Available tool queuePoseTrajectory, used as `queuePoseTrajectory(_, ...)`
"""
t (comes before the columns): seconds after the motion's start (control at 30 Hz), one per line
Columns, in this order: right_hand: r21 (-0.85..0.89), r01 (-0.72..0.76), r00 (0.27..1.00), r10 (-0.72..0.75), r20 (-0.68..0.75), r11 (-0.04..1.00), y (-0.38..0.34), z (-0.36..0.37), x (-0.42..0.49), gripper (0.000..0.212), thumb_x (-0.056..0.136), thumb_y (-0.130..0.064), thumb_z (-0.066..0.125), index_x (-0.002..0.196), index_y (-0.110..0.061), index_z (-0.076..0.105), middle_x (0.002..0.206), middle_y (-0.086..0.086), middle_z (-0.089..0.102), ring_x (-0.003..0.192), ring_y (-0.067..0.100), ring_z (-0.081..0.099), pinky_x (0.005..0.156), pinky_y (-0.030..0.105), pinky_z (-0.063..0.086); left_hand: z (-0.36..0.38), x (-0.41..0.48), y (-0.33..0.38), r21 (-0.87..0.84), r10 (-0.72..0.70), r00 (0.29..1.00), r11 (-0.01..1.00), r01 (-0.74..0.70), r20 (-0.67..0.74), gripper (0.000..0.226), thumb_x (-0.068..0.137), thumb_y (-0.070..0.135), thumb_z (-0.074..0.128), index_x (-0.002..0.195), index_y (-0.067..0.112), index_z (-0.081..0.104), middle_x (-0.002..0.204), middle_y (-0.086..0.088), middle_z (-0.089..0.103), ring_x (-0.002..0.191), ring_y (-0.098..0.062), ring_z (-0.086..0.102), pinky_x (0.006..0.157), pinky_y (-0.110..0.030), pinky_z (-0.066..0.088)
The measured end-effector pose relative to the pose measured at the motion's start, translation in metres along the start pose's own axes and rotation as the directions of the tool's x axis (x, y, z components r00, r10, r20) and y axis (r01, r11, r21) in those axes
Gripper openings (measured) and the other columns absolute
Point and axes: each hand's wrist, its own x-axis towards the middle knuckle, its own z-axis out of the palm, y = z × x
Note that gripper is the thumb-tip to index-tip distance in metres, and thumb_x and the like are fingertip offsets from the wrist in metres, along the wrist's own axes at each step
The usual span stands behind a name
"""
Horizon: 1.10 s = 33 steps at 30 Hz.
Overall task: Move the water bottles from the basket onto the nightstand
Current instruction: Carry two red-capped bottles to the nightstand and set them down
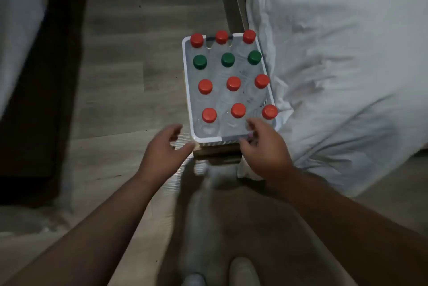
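Observation:
A white plastic basket [188, 91] stands on a low wooden block on the floor, packed with several clear water bottles standing upright. Most have red caps [233, 83]; one row has green caps [228, 59]. My left hand [162, 149] hovers just left of the basket's near corner, fingers apart, holding nothing. My right hand [264, 146] is over the basket's near right corner, fingers spread and curled; its fingertips are at the rim, close to the nearest red-capped bottle [269, 111]. No nightstand is clearly visible.
White bedding [335, 65] presses against the basket's right side. A dark piece of furniture [41, 100] stands at the left. Grey wood-look floor [129, 65] lies between them. My shoes [243, 271] are at the bottom edge.

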Motion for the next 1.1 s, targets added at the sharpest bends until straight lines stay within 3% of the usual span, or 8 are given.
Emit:
queuePoseTrajectory(0.07,-0.026,0.073,0.997,-0.073,-0.013,0.997,-0.01,-0.002,0.022,0.048,0.083,-0.03,0.064,0.127,-0.027,0.045,0.12,-0.008,0.057,0.107,0.011,0.056,0.094,0.034,0.05,0.003,0.018,0.016,0.129,0.141,0.989,0.983,-0.135,-0.044,0.063,0.074,0.035,0.077,0.131,0.022,0.053,0.124,0.007,0.057,0.111,-0.009,0.054,0.093,-0.03,0.048)
queuePoseTrajectory(0.13,-0.055,0.101,0.995,-0.102,-0.007,0.993,-0.021,-0.005,0.041,0.045,0.083,-0.032,0.064,0.124,-0.029,0.045,0.119,-0.009,0.057,0.107,0.011,0.056,0.094,0.035,0.05,0.004,0.033,0.037,0.185,0.231,0.973,0.956,-0.229,0.014,0.065,0.071,0.044,0.076,0.129,0.026,0.054,0.126,0.008,0.059,0.113,-0.01,0.054,0.096,-0.031,0.047)
queuePoseTrajectory(0.23,-0.139,0.087,0.996,-0.083,0.036,0.986,-0.026,-0.002,0.055,0.019,0.081,-0.029,0.067,0.096,-0.022,0.057,0.093,-0.005,0.062,0.087,0.012,0.059,0.085,0.038,0.053,0.007,0.047,0.046,0.29,0.295,0.951,0.906,-0.309,0.09,0.051,0.066,0.058,0.071,0.109,0.031,0.067,0.108,0.013,0.069,0.102,-0.011,0.06,0.092,-0.041,0.05)
queuePoseTrajectory(0.33,-0.103,0.007,0.998,-0.001,0.056,0.995,-0.027,0.0,0.061,0.021,0.079,-0.027,0.07,0.092,-0.022,0.055,0.086,-0.006,0.061,0.082,0.013,0.058,0.078,0.036,0.053,0.007,0.05,0.046,0.357,0.339,0.934,0.863,-0.357,0.114,0.043,0.064,0.06,0.069,0.098,0.034,0.069,0.098,0.017,0.07,0.094,-0.01,0.062,0.086,-0.043,0.051)
queuePoseTrajectory(0.57,-0.088,-0.089,0.994,0.094,0.056,0.992,-0.035,-0.021,0.052,0.031,0.075,-0.032,0.076,0.095,-0.022,0.054,0.089,-0.003,0.061,0.085,0.015,0.06,0.079,0.033,0.052,0.002,0.024,0.077,0.215,0.221,0.975,0.951,-0.224,0.035,0.026,0.068,0.027,0.082,0.093,0.026,0.072,0.092,0.01,0.07,0.089,-0.012,0.064,0.082,-0.03,0.052)
queuePoseTrajectory(0.77,-0.002,-0.101,0.995,0.101,0.024,0.995,-0.089,-0.095,0.017,0.028,0.069,-0.038,0.076,0.088,-0.026,0.059,0.085,-0.007,0.066,0.082,0.012,0.063,0.081,0.037,0.055,-0.046,-0.012,0.136,0.115,0.172,0.983,0.98,-0.163,-0.07,0.029,0.066,0.03,0.082,0.093,0.031,0.072,0.093,0.016,0.071,0.089,-0.006,0.064,0.082,-0.026,0.05)
queuePoseTrajectory(0.93,0.08,-0.062,0.998,0.062,0.005,0.995,-0.166,-0.178,-0.024,0.028,0.071,-0.029,0.077,0.094,-0.025,0.063,0.096,-0.006,0.069,0.091,0.014,0.063,0.085,0.033,0.053,-0.104,-0.071,0.227,0.017,0.118,0.981,0.993,-0.117,-0.153,0.027,0.068,0.026,0.08,0.093,0.03,0.072,0.09,0.016,0.07,0.088,-0.001,0.062,0.078,-0.022,0.047)
queuePoseTrajectory(1.1,0.2,-0.043,0.999,0.043,0.006,0.979,-0.251,-0.265,-0.079,0.029,0.072,-0.026,0.078,0.097,-0.029,0.063,0.089,-0.018,0.065,0.083,0.0,0.06,0.069,0.009,0.044,-0.177,-0.147,0.326,-0.111,0.047,0.972,0.991,-0.075,-0.23,0.027,0.072,0.02,0.08,0.087,0.037,0.066,0.09,0.015,0.069,0.093,-0.005,0.064,0.088,-0.028,0.051)
